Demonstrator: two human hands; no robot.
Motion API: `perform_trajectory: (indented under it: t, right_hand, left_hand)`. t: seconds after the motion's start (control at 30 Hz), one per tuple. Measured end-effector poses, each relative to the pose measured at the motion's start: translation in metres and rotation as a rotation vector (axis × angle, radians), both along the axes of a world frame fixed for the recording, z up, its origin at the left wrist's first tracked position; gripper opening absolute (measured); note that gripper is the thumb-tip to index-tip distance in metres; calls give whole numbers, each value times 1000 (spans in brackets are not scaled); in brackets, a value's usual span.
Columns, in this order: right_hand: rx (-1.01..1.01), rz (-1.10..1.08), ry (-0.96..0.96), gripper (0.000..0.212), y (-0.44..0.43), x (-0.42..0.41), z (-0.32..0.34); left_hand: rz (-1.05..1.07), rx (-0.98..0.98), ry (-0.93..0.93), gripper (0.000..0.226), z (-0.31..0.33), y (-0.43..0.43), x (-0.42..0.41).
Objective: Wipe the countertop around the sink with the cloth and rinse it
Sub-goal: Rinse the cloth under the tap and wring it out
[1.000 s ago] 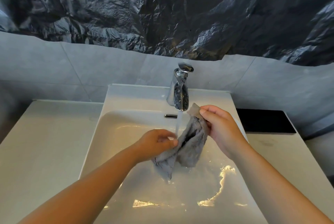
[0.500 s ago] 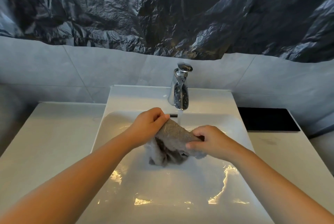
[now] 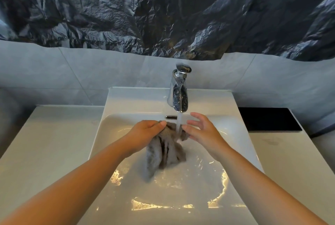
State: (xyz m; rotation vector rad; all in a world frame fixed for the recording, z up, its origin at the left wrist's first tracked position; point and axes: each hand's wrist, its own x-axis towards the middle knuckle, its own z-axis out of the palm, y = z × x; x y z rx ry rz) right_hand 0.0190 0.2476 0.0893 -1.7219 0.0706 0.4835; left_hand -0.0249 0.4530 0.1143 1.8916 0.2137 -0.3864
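Since half a second ago the right hand (image 3: 201,130) has let go of the cloth (image 3: 166,150), and the grey bundle has dropped from a bunched heap into long hanging folds.

The cloth hangs over the middle of the sink (image 3: 116,134), its top bunched under the left hand (image 3: 146,132) and its lower end trailing toward the wet basin floor. Water (image 3: 179,121) from the faucet (image 3: 178,92) falls between the two hands onto the cloth's upper right fold.

The basin lies open in front of the cloth and to both sides; the back wall and the faucet are close behind it. White table (image 3: 54,143) flanks the sink on the left and right, with a dark slab (image 3: 268,118) at the right rear.

The left hand's fingers (image 3: 159,124) are curled over the top of the cloth, gripping it. The right hand holds nothing, its fingers spread just beside the stream; whether its thumb touches the cloth I cannot tell.
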Motion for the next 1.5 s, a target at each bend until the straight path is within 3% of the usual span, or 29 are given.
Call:
perform_trajectory:
  t: [0.1,0.17,0.23,0.37,0.5,0.57,0.63,0.73,0.83,0.93,1.0,1.1,1.2,1.27,1.37,1.5]
  right_hand:
    - [4,62,51,32,-2,-16,-16]
    - [59,99,100,25,-2,-24,-25]
    - [102,132,136,28,-1,-30,-32]
    - [89,204,184,55,3,-36,-35]
    - [28,114,92,44,1,-29,-30]
    - [31,39,56,32,-2,-24,-23]
    - [32,0,11,27,-3,-19,-14]
    - [10,8,-107,26,1,-13,-1]
    - [85,12,-100,24,9,-5,7]
    - [126,-10,-85,20,12,5,11]
    - [77,-3,-92,22,11,9,13]
    - [-85,50,-127,25,7,8,10]
    - [-153,62,-115,20,1,-1,-5]
    - [-120,50,-61,25,-2,-9,-12]
    - [-68,45,-8,14,-3,-19,-19]
    - [61,99,103,16,2,-29,-24]
  left_hand:
    - [55,-66,0,35,-1,-1,1]
    - [93,-107,-24,33,3,-1,2]
    - [130,-177,-46,33,9,-4,3]
    - [166,-197,-153,30,14,-9,1]
    - [232,-152,-168,27,7,-3,2]
    - [208,18,-153,38,-3,7,4]
    - [122,312,-141,49,-15,15,4]
    - [41,548,-193,31,-25,15,-2]
    - [-9,391,-209,10,-22,8,-9]
    - [-93,181,-99,38,-20,-1,-10]
    - [-128,191,-71,47,-21,-5,-9]
    - [-18,167,-109,43,-17,-7,-4]
    - [135,-30,-77,39,-8,-5,2]
    - [209,-182,-31,36,-4,-4,6]
    - [248,-210,-28,35,-3,-3,8]
    - [336,-365,-19,34,-4,-4,9]
